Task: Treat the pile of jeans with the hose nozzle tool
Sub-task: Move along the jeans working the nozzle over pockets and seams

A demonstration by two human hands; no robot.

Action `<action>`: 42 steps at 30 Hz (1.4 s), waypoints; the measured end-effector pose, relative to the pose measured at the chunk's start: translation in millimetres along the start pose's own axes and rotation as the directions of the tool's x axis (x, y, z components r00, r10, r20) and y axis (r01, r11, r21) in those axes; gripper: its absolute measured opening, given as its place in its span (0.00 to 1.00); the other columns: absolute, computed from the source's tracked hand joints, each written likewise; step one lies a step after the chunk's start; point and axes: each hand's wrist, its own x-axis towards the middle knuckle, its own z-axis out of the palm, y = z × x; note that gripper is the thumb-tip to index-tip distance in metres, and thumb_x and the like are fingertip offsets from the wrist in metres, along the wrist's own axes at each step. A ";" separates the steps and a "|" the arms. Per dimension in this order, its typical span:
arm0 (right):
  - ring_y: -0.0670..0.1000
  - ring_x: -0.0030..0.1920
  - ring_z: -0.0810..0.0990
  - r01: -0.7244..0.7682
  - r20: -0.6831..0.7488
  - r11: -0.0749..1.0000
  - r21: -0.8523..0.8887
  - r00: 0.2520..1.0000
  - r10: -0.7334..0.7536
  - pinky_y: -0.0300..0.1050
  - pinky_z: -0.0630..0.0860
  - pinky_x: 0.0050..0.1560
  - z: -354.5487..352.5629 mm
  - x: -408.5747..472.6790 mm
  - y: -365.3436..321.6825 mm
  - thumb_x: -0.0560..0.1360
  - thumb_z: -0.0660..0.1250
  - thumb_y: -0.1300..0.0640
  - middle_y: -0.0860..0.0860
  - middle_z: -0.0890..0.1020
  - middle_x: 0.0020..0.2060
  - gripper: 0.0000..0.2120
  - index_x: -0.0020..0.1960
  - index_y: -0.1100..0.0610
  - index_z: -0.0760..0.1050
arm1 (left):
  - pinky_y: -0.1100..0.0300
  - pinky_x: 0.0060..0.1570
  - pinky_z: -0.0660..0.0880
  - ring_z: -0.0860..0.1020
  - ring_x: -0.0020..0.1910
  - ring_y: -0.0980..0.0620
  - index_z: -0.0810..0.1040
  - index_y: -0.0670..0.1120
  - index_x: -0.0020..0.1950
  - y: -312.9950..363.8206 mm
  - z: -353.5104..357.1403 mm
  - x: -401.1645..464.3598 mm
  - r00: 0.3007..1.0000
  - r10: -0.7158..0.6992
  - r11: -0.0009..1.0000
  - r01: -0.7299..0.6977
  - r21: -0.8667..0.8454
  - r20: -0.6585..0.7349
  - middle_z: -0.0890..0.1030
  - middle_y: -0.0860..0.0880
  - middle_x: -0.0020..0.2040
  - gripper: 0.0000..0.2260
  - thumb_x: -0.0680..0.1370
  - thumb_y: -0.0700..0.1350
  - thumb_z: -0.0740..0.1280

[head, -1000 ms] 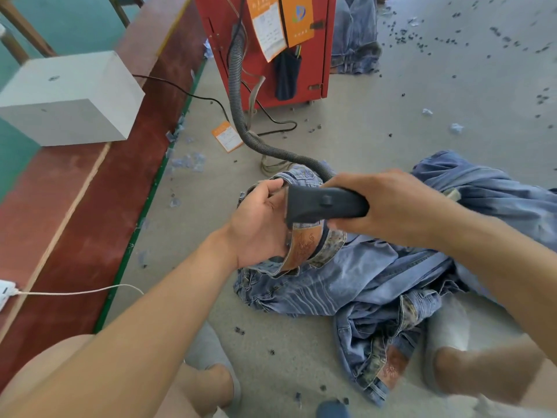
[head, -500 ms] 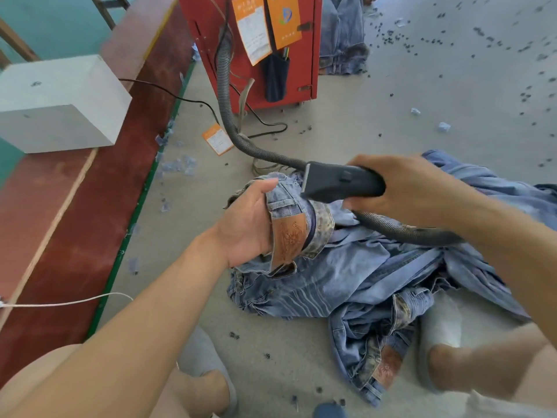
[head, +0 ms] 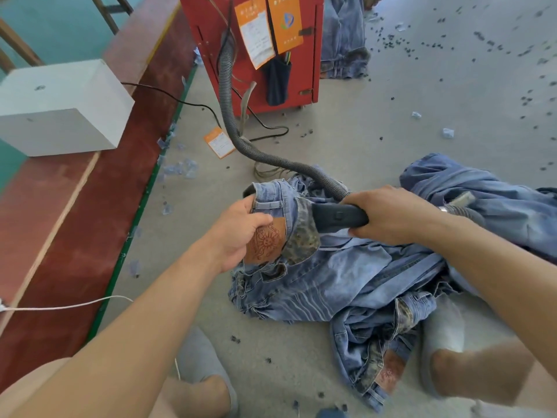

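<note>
A pile of light blue jeans lies on the concrete floor in front of me. My left hand grips the raised waistband of the top pair beside its brown leather patch. My right hand grips the dark handle of the hose nozzle tool. The nozzle's tip points left, into the open waistband, where the folded fabric hides it. A grey ribbed hose runs from the tool up to the red machine.
The red machine stands at the top centre with orange tags hung on it. A red-brown bench with a white box runs along the left. Black cables, paper scraps and dark bits litter the floor. More jeans lie behind the machine. My slippered feet flank the pile.
My right hand lifted the nozzle clear of the waistband half a second ago, then brought it back down and left into the opening. My left hand kept hold of the waistband.
</note>
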 end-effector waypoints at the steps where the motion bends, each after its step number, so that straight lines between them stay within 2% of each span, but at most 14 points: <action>1: 0.49 0.40 0.80 0.041 -0.004 0.999 0.024 0.999 -0.041 0.52 0.80 0.42 -3.0 -0.5 -6.0 0.74 0.71 0.45 0.42 0.82 0.40 0.13 0.57 0.38 0.75 | 0.55 0.42 0.84 0.87 0.48 0.47 0.80 0.49 0.63 -0.6 -1.4 1.0 1.000 -0.001 1.000 0.002 0.022 -0.018 0.88 0.45 0.53 0.17 0.83 0.31 0.61; 8: 0.33 0.39 0.79 0.129 -0.225 0.941 0.312 0.973 -0.058 0.36 0.69 0.35 -43.4 -8.6 -7.2 0.73 0.75 0.44 0.33 0.81 0.39 0.13 0.55 0.38 0.77 | 0.50 0.46 0.82 0.87 0.46 0.47 0.81 0.51 0.59 -5.1 -14.5 9.7 0.989 -0.072 0.996 0.079 0.047 -0.133 0.88 0.46 0.50 0.14 0.84 0.35 0.61; 11: 0.36 0.35 0.77 0.031 -0.233 0.968 0.251 0.972 0.029 0.38 0.67 0.35 -42.0 -9.6 7.7 0.74 0.75 0.46 0.38 0.79 0.34 0.13 0.55 0.40 0.76 | 0.50 0.56 0.80 0.84 0.53 0.47 0.80 0.52 0.59 -7.8 -23.3 15.1 0.961 0.046 0.951 0.040 0.305 -0.271 0.86 0.48 0.55 0.13 0.83 0.36 0.63; 13: 0.42 0.37 0.76 -0.033 -0.197 0.986 0.162 0.978 0.065 0.43 0.69 0.36 -32.4 -9.1 14.2 0.75 0.74 0.47 0.41 0.80 0.38 0.13 0.57 0.43 0.75 | 0.50 0.55 0.77 0.81 0.54 0.45 0.73 0.49 0.66 -15.4 -30.2 17.9 0.905 0.190 0.845 0.046 0.534 -0.380 0.82 0.48 0.55 0.15 0.81 0.37 0.65; 15: 0.52 0.41 0.79 -0.069 -0.151 0.995 0.071 0.985 0.079 0.48 0.72 0.39 -20.6 -7.7 15.2 0.77 0.72 0.48 0.49 0.82 0.43 0.14 0.61 0.44 0.73 | 0.51 0.38 0.73 0.78 0.42 0.46 0.63 0.51 0.70 -30.8 -33.0 14.8 0.838 0.345 0.687 0.082 0.722 -0.423 0.78 0.46 0.50 0.22 0.80 0.37 0.65; 17: 0.57 0.45 0.80 -0.065 -0.138 0.997 -0.036 0.989 0.059 0.51 0.74 0.42 -9.1 -6.4 11.1 0.79 0.70 0.48 0.51 0.82 0.47 0.15 0.64 0.44 0.71 | 0.54 0.30 0.68 0.73 0.35 0.48 0.66 0.56 0.65 -51.3 -28.9 10.6 0.823 0.453 0.493 0.089 0.866 -0.342 0.73 0.45 0.51 0.20 0.79 0.36 0.64; 19: 0.58 0.47 0.82 -0.040 -0.163 0.989 -0.144 0.987 0.016 0.53 0.77 0.46 0.7 -4.9 5.2 0.81 0.67 0.48 0.50 0.82 0.50 0.15 0.66 0.43 0.69 | 0.52 0.37 0.74 0.73 0.37 0.47 0.75 0.52 0.52 -68.7 -23.3 9.1 0.819 0.492 0.370 0.111 0.922 -0.296 0.71 0.46 0.55 0.05 0.80 0.42 0.63; 20: 0.58 0.48 0.82 -0.030 -0.175 0.983 -0.181 0.985 -0.002 0.54 0.78 0.48 4.0 -3.9 2.4 0.81 0.65 0.49 0.50 0.82 0.51 0.14 0.66 0.43 0.69 | 0.50 0.44 0.74 0.72 0.42 0.47 0.77 0.51 0.47 -77.2 -21.2 12.0 0.823 0.480 0.319 0.159 0.934 -0.304 0.72 0.46 0.54 0.08 0.81 0.48 0.60; 24: 0.60 0.48 0.82 -0.028 -0.201 0.980 -0.195 0.979 -0.012 0.56 0.78 0.50 7.2 1.0 -5.3 0.81 0.64 0.52 0.52 0.83 0.49 0.14 0.66 0.45 0.69 | 0.47 0.54 0.59 0.63 0.55 0.44 0.82 0.48 0.53 -101.0 -10.1 29.8 0.876 0.273 0.078 0.392 0.917 -0.398 0.69 0.45 0.56 0.39 0.73 0.76 0.45; 27: 0.60 0.48 0.82 -0.037 -0.214 0.983 -0.180 0.977 -0.003 0.55 0.78 0.50 9.0 4.3 -10.1 0.81 0.64 0.53 0.52 0.83 0.48 0.14 0.65 0.45 0.68 | 0.45 0.58 0.61 0.63 0.62 0.41 0.73 0.42 0.67 -118.9 4.3 53.5 0.848 0.188 0.140 0.476 0.868 -0.495 0.66 0.43 0.64 0.54 0.65 0.85 0.46; 31: 0.58 0.46 0.82 -0.062 -0.234 0.977 -0.205 0.972 0.012 0.54 0.77 0.48 22.4 10.5 -6.1 0.79 0.64 0.56 0.50 0.80 0.45 0.16 0.65 0.45 0.68 | 0.38 0.70 0.61 0.54 0.77 0.32 0.61 0.41 0.75 -139.3 12.3 97.2 0.789 0.207 0.239 0.533 0.812 -0.579 0.55 0.37 0.78 0.50 0.68 0.77 0.66; 33: 0.57 0.46 0.82 -0.067 -0.214 0.972 -0.223 0.977 0.018 0.53 0.74 0.45 31.9 12.3 -4.1 0.78 0.65 0.57 0.49 0.79 0.45 0.19 0.66 0.43 0.67 | 0.36 0.71 0.61 0.51 0.79 0.29 0.61 0.43 0.71 -144.7 -0.6 115.6 0.784 0.259 0.280 0.498 0.820 -0.565 0.55 0.36 0.78 0.42 0.70 0.68 0.72; 38: 0.56 0.46 0.82 -0.062 -0.160 0.971 -0.232 0.987 0.024 0.53 0.75 0.46 31.9 19.1 2.3 0.80 0.63 0.54 0.47 0.79 0.45 0.17 0.66 0.42 0.67 | 0.40 0.63 0.68 0.69 0.65 0.37 0.71 0.50 0.62 -140.4 -53.5 129.2 0.898 0.227 0.320 0.297 0.900 -0.377 0.67 0.44 0.68 0.26 0.70 0.61 0.72; 42: 0.57 0.49 0.82 -0.071 -0.160 0.986 -0.149 0.986 0.047 0.55 0.77 0.48 13.7 15.1 2.1 0.80 0.64 0.50 0.48 0.82 0.49 0.17 0.66 0.40 0.67 | 0.55 0.48 0.71 0.76 0.51 0.42 0.77 0.48 0.39 -115.6 -94.1 115.2 0.964 0.118 0.530 0.143 0.836 -0.239 0.74 0.45 0.53 0.12 0.74 0.51 0.77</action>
